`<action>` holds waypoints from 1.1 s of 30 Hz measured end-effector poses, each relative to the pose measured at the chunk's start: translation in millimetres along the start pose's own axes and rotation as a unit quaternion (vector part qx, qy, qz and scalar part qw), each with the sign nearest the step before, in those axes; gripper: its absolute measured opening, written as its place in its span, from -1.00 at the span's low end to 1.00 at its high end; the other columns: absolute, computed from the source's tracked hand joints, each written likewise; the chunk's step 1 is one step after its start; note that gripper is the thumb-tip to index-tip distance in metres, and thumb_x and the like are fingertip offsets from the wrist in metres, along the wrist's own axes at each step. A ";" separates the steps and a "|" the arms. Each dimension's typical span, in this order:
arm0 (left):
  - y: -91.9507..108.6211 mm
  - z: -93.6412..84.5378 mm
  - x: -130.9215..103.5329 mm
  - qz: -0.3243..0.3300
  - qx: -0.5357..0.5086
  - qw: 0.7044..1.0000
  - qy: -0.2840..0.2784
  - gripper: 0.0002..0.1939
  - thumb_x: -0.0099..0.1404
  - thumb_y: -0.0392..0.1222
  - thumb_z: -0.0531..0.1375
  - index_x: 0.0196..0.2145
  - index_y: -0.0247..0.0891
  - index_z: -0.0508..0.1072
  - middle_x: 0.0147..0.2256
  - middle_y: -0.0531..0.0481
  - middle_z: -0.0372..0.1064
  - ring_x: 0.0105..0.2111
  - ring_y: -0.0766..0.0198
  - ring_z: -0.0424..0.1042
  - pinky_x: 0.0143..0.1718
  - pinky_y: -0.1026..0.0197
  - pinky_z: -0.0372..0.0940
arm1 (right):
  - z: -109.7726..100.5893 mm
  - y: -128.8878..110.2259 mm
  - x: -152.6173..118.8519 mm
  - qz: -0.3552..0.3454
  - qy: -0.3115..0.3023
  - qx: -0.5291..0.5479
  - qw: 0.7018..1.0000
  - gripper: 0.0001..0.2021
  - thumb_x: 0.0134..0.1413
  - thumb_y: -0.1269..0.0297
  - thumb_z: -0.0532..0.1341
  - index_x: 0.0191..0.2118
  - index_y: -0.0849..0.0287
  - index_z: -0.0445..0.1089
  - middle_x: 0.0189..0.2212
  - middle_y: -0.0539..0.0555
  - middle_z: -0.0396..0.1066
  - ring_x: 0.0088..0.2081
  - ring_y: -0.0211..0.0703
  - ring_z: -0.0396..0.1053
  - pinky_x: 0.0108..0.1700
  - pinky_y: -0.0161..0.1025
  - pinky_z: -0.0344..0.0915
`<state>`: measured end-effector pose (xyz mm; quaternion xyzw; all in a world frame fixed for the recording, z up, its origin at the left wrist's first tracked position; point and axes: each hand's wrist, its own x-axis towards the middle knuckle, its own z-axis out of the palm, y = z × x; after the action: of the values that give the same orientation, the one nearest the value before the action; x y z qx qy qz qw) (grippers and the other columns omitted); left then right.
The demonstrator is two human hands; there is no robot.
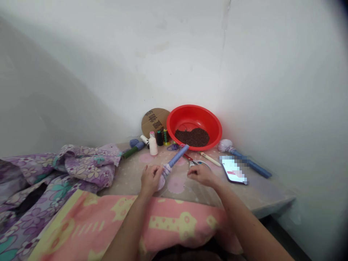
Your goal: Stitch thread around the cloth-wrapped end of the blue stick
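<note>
So, your left hand (149,179) has its grip around the pale, rounded head of a stick (178,156), right by the gathered neck, over the near part of the surface (261,194). The stick's purple handle slants away from you, to the right, toward the red basin (190,116), which holds dark brown grains (193,137). Your right hand (201,174) hangs apart from the stick with its fingers curled; you cannot tell whether that grip pinches anything. Just beyond it are the scissors (187,157) and a pen (210,158), with a lit phone (233,172) to the right. A second stick (252,165) lies behind the phone. Thread spools (153,146) stand left of the basin, before some round cardboard (152,119). Nearest you spreads a pink and yellow cloth (168,221).
</note>
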<state>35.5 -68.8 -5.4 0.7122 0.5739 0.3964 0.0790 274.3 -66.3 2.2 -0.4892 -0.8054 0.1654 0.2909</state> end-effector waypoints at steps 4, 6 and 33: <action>-0.6 -0.1 0.6 0.001 0.000 1.000 0.000 -0.68 0.16 -0.02 -0.06 -0.53 -0.19 0.39 -0.46 0.08 0.40 -0.41 0.33 0.31 0.02 0.11 -0.08 | 15.4 -8.8 -7.1 0.009 -0.078 -0.060 0.995 -0.79 -0.23 0.44 0.10 -0.46 0.12 0.45 -0.49 0.00 0.43 -0.45 -0.26 0.31 -0.46 -0.39 0.07; -1.0 0.0 0.8 0.002 -0.004 1.000 0.001 -0.68 0.16 -0.02 -0.06 -0.52 -0.19 0.39 -0.45 0.08 0.40 -0.40 0.33 0.31 0.02 0.12 -0.08 | 17.3 -13.0 -5.7 0.001 -0.084 -0.101 0.991 -0.79 -0.25 0.46 0.10 -0.45 0.13 0.45 -0.48 0.03 0.44 -0.43 -0.24 0.32 -0.44 -0.37 0.07; -3.6 0.8 -0.2 0.010 -0.006 1.000 0.005 -0.69 0.16 -0.02 -0.05 -0.52 -0.19 0.39 -0.42 0.07 0.42 -0.39 0.33 0.32 0.00 0.14 -0.05 | 32.6 -8.5 -3.2 -0.019 -0.075 -0.102 0.992 -0.85 -0.17 0.39 0.12 -0.45 0.15 0.43 -0.44 0.03 0.44 -0.39 -0.24 0.32 -0.29 -0.34 0.08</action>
<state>33.3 -67.5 -8.1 0.7156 0.5644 0.4044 0.0766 249.0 -72.5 -19.3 -0.4875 -0.8466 0.1131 0.1811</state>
